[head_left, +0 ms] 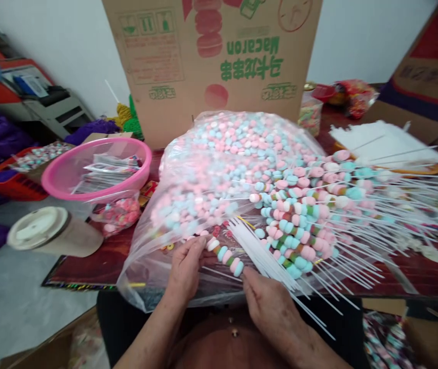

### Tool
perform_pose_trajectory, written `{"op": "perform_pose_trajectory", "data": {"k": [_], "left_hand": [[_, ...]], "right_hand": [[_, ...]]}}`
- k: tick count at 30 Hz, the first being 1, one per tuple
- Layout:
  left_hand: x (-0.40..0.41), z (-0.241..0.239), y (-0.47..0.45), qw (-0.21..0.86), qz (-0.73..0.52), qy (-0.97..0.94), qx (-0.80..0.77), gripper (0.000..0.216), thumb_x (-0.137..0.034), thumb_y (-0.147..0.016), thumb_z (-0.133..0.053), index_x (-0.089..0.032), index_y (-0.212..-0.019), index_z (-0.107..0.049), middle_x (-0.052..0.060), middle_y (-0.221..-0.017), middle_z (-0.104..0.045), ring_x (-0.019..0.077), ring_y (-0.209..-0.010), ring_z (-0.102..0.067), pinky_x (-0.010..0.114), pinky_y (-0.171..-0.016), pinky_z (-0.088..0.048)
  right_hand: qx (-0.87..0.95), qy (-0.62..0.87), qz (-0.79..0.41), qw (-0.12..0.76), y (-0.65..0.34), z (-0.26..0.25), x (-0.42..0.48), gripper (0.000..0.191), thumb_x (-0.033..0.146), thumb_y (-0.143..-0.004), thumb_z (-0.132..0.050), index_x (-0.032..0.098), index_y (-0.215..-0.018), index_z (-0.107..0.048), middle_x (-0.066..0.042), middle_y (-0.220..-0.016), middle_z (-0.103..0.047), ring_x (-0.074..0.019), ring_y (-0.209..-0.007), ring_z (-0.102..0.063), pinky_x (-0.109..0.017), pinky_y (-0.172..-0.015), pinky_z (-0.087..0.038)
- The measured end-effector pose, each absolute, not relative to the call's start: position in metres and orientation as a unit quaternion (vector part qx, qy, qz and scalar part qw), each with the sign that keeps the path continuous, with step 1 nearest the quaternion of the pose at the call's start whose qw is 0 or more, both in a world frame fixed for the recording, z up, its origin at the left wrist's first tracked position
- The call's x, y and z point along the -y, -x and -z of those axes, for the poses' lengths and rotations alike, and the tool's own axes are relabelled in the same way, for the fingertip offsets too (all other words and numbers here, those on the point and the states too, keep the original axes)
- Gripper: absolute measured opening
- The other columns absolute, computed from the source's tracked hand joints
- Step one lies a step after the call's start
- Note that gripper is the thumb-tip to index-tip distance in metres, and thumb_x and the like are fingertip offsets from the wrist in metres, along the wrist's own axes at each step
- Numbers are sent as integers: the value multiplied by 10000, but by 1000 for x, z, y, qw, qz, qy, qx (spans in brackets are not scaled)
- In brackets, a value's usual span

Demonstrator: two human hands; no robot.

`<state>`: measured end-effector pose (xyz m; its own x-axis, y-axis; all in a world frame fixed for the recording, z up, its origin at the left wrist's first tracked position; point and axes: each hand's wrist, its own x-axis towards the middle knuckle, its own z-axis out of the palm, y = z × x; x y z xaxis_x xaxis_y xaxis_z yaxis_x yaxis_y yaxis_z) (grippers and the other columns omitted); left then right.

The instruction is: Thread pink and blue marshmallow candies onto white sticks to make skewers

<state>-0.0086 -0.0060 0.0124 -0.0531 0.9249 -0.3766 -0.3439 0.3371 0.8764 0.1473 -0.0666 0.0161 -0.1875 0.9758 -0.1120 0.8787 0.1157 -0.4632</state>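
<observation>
From the head camera, the candy skewer [224, 254] lies low in the middle of the picture. It sits between the two hands, over the near edge of the clear plastic bag [153, 256]. It is a thin white stick carrying a short row of small puffy pieces in white, pale blue and pink, touching one another and slanting down to the right.

The left hand [186, 269] has its fingers curled. The fingertips are closed on the upper left end of the row, and the hand rests on the bag. The right hand [271, 305] is closed too, its thumb and forefinger pinching the lower right end just beside the last blue piece. Whether the stick runs on under that hand is hidden.

A loose bundle of bare white sticks [255, 251] fans out just above the right hand and touches it. Behind that, a heap of finished skewers [307, 215] spreads to the right, their stick ends pointing out over the dark red table [88, 266].

The bag bulges with pink and blue pieces and fills the middle. A cardboard box [165, 92] printed "Macaron" upside down stands behind it. To the left are a pink basin [55, 179] holding packets, a small bag of pink sweets [119, 212] and a lidded cup [45, 230] lying on its side. A stack of white sheets [384, 141] lies at far right.
</observation>
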Motion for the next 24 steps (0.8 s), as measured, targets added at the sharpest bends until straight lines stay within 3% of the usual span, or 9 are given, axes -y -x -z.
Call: {"op": "perform_pose_trajectory", "data": {"k": [3,7,12,20,24], "left_hand": [[0,-9,8,650,-528,-197,-510,250,-355,-639,-694,-139,-751,-636,12,-637,-640,128,-535,-580,242,-497,-474],[-2,-11,2,696,-546,-145,-444,157,-250,-639,-663,-130,-723,-604,-20,-623,-590,92,-535,-546,218,-516,-466],[5,-20,-12,712,-552,-141,-410,197,-345,-724,-576,-155,-695,-533,-9,-611,-572,116,-560,-573,246,-567,-476],[10,-17,-30,661,-602,-109,-434,207,-342,-745,-577,-181,-688,-461,-58,-557,-508,73,-478,-511,226,-549,-484],[11,-15,-36,647,-613,-105,-441,173,-291,-724,-605,-195,-720,-462,-76,-548,-493,55,-460,-482,198,-544,-476]], "right_hand": [[749,619,-191,137,-148,-12,68,277,149,-845,-298,178,-742,-553,-34,-596,-623,-162,-543,-593,-247,-486,-284],[763,605,-160,161,-144,-11,68,278,148,-835,-306,183,-707,-550,-21,-562,-614,-150,-491,-583,-250,-463,-267],[769,598,-150,168,-140,-12,68,287,141,-836,-310,187,-742,-577,-19,-570,-627,-142,-476,-574,-252,-458,-264],[759,609,-224,58,-128,-25,62,303,75,-794,-362,175,-969,-589,-53,-792,-698,-169,-661,-635,-236,-523,-339],[753,615,-233,22,-123,-22,57,295,93,-795,-385,180,-994,-585,-52,-803,-694,-178,-661,-632,-238,-528,-349]]}}
